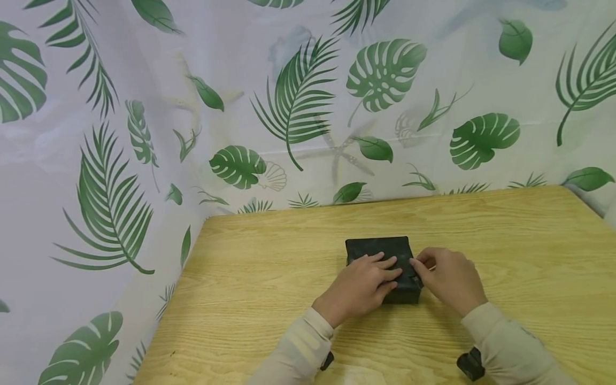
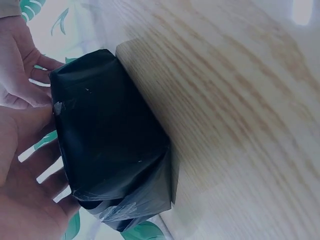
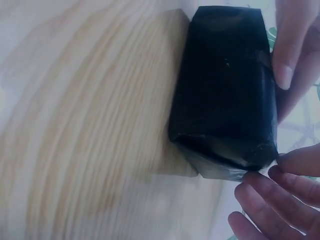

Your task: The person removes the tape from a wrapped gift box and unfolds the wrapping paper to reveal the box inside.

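A black box-shaped package [image 1: 377, 246], wrapped in dark plastic, lies on the wooden table. Across its top rests my left hand [image 1: 367, 282], palm down with fingers extended and spread. My right hand [image 1: 452, 279] is at the package's right edge, where thumb and forefinger pinch the wrapping near a corner. In the right wrist view the thumb and fingers of the right hand [image 3: 285, 200] meet at that corner of the package [image 3: 225, 85]. Loose, creased plastic shows at the end of the package [image 2: 105, 140] in the left wrist view.
The pale wooden table [image 1: 250, 299] extends on all sides of the package. Behind it and to the left hangs a white sheet [image 1: 308, 176] printed with green leaves. A small black device [image 1: 471, 363] is under the right wrist, another [image 1: 327, 361] under the left.
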{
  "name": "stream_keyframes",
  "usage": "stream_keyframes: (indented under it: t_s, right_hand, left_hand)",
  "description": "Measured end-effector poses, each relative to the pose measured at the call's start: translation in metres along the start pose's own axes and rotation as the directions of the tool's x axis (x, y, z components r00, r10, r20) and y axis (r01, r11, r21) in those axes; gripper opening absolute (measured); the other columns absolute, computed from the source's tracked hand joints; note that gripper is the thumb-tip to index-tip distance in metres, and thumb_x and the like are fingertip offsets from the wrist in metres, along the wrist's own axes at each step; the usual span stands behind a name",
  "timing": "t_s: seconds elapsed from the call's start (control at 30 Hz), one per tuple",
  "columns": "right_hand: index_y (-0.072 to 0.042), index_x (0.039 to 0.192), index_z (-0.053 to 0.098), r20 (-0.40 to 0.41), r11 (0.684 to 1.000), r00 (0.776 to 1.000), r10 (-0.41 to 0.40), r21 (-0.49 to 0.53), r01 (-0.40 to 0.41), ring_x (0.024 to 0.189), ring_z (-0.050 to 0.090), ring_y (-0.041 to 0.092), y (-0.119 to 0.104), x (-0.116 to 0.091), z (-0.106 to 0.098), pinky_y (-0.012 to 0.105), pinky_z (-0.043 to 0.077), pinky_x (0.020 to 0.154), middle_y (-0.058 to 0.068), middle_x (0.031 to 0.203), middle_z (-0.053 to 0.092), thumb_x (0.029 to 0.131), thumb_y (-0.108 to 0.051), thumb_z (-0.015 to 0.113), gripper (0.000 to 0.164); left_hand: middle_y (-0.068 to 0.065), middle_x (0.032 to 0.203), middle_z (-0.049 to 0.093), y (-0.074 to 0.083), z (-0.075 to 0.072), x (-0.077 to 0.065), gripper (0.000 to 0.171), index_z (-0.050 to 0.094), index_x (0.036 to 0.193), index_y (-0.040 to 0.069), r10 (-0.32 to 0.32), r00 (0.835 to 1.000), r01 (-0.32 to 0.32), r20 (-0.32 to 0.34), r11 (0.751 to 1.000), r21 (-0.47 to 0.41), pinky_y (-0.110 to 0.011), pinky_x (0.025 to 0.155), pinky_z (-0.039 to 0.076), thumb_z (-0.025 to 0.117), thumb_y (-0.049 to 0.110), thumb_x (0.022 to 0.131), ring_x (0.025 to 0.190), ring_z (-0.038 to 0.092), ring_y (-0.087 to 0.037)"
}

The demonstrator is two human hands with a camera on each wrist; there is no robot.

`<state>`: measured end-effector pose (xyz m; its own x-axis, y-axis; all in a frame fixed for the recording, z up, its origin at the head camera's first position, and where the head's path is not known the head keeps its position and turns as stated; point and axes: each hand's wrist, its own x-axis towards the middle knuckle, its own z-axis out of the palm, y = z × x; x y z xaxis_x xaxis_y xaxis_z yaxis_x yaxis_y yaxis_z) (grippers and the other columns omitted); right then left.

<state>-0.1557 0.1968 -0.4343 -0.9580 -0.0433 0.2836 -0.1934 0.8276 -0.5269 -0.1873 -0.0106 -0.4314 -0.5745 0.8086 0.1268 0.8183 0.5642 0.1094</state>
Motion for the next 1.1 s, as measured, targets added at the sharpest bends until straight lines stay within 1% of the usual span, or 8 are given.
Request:
stream_keyframes:
  t_s: [0.13,0.23,0.3,0.5,0.7,0.93,1.1]
  right_hand:
    - [-0.001,0.098,0.076,0.023,1.0,0.999,0.029,0.012,-0.029,0.072,0.07,0.028,0.0019,0.001,-0.0041,0.046,0.056,0.059,0.011,0.085,0.074,0.097,-0.027,0.07,0.027]
    - [-0.001,0.099,0.077,0.032,0.999,0.999,0.039,0.012,-0.039,0.073,0.07,0.026,0.0018,0.0023,-0.0039,0.046,0.056,0.06,0.01,0.085,0.074,0.096,-0.033,0.071,0.033]
    - [-0.001,0.098,0.078,0.03,0.999,0.999,0.036,0.01,-0.036,0.072,0.07,0.025,0.0013,0.0032,-0.0022,0.044,0.056,0.058,0.009,0.084,0.074,0.095,-0.035,0.072,0.034]
    - [0.0,0.093,0.078,0.011,1.0,1.0,0.0,-0.023,0.001,0.065,0.069,0.022,0.0003,0.0031,0.0011,0.04,0.055,0.053,0.009,0.081,0.074,0.092,-0.023,0.075,0.023]
    - [0.0,0.089,0.077,0.022,0.999,1.0,-0.003,-0.035,0.004,0.058,0.065,0.018,-0.0017,0.0033,-0.0008,0.037,0.052,0.049,0.008,0.077,0.073,0.092,-0.018,0.075,0.018]
    - [0.003,0.092,0.075,0.047,0.999,0.998,0.045,-0.011,-0.044,0.062,0.066,0.022,-0.0008,0.0044,-0.0031,0.042,0.054,0.053,0.01,0.079,0.072,0.094,-0.016,0.072,0.019]
    - [0.002,0.092,0.076,0.041,0.999,0.998,0.051,-0.002,-0.051,0.065,0.067,0.023,0.0031,0.0045,-0.0044,0.043,0.055,0.055,0.01,0.08,0.072,0.095,-0.018,0.07,0.021]
  left_hand:
    - [-0.005,0.147,0.054,-0.003,0.0003,0.0009,0.036,0.064,0.138,0.015,0.015,1.0,-0.015,-0.011,1.0,0.015,-0.031,0.116,0.034,0.053,0.029,0.108,0.139,0.047,-0.022]
    - [-0.004,0.145,0.056,-0.0046,-0.0005,0.0015,0.034,0.066,0.136,0.015,0.02,0.999,-0.019,-0.036,1.0,0.02,-0.028,0.116,0.033,0.053,0.027,0.108,0.138,0.049,-0.021]
    - [-0.003,0.145,0.057,-0.0043,-0.0014,0.0019,0.033,0.068,0.135,0.015,0.018,0.999,-0.017,-0.041,1.0,0.022,-0.028,0.116,0.033,0.054,0.026,0.107,0.137,0.05,-0.02]
    - [-0.002,0.146,0.055,-0.0028,-0.0018,0.0034,0.032,0.067,0.136,0.015,0.003,1.0,-0.003,-0.002,1.0,0.013,-0.027,0.115,0.033,0.054,0.024,0.107,0.138,0.048,-0.02]
    - [-0.002,0.146,0.056,-0.0025,-0.0035,0.0034,0.031,0.068,0.134,0.015,-0.007,1.0,0.007,-0.004,1.0,-0.011,-0.026,0.114,0.034,0.055,0.02,0.107,0.139,0.048,-0.02]
    - [-0.001,0.147,0.054,-0.002,-0.0043,0.0046,0.031,0.067,0.135,0.016,-0.025,0.999,0.026,0.024,0.999,-0.033,-0.027,0.115,0.033,0.053,0.018,0.107,0.141,0.045,-0.019]
    - [-0.001,0.148,0.053,-0.0032,-0.0031,0.0048,0.031,0.067,0.135,0.016,-0.035,0.999,0.036,0.03,0.998,-0.049,-0.027,0.116,0.032,0.053,0.018,0.107,0.142,0.044,-0.018]
